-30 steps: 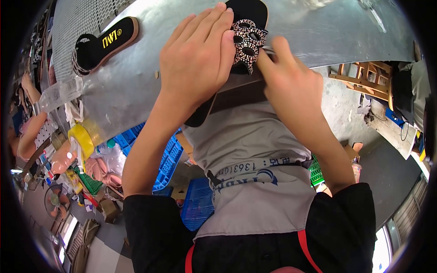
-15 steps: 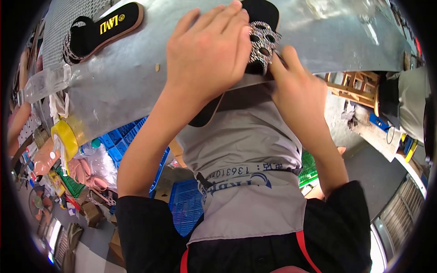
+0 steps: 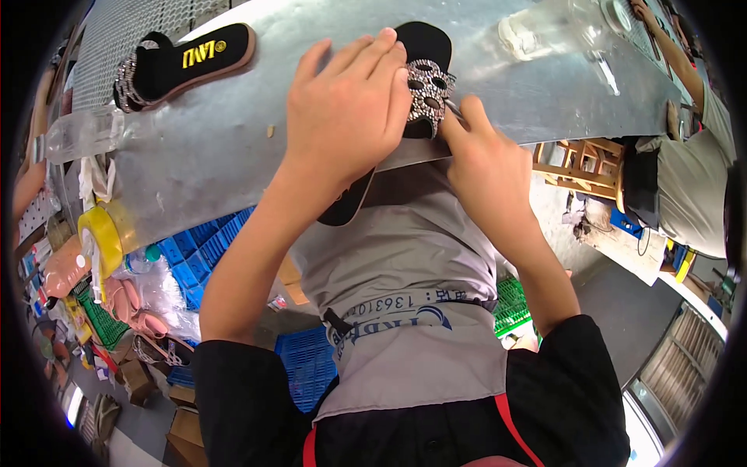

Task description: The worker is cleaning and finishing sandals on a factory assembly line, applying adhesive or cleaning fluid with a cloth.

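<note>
My left hand (image 3: 346,109) lies over a black slide sandal (image 3: 426,39), its fingers together and pressed along the side. A wide strap (image 3: 428,89) covered in silvery stones crosses the sandal, with oval cut-outs in it. Close to the strap's right edge, my right hand (image 3: 489,159) is closed on a thin dark tool (image 3: 457,111), mostly hidden by the fingers. Below my left wrist a black sole end (image 3: 348,204) juts past the table edge; whether it belongs to the same sandal I cannot tell. A similar sandal (image 3: 194,62) lies at the far left.
The metal table (image 3: 210,163) spans the front. A clear plastic bottle (image 3: 85,134) lies at its left, a clear container (image 3: 548,31) at its far right. Yellow tape (image 3: 101,237) hangs by the left edge. Blue crates (image 3: 206,245) stand below. A co-worker (image 3: 692,187) is at right.
The view has shifted, bringing the clear container and the co-worker's arm into sight. The strap shows more face-on now. Both hands keep their places on the sandal.
</note>
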A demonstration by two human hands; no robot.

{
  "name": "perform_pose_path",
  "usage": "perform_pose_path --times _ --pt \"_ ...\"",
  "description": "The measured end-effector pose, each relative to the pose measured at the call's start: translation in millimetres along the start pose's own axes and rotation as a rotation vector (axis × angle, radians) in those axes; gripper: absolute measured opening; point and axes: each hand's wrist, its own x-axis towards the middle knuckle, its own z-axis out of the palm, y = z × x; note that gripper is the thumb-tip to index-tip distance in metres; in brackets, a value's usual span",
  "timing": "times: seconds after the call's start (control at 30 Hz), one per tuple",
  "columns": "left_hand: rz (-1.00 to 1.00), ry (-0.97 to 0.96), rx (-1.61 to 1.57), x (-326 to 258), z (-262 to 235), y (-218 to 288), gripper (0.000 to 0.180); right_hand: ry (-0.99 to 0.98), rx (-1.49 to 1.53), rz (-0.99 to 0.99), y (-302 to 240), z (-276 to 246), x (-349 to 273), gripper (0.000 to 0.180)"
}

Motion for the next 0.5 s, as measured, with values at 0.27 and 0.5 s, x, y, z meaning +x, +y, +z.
perform_pose_path --times 0.27,0.5 --pt "-0.004 0.035 0.029 1 3 -2 0.025 -0.011 -0.012 -0.065 6 -1 11 0.023" --pt "-0.066 -0.048 0.031 0 -4 2 0.031 -0.05 -0.046 -0.102 10 -5 14 0.028"
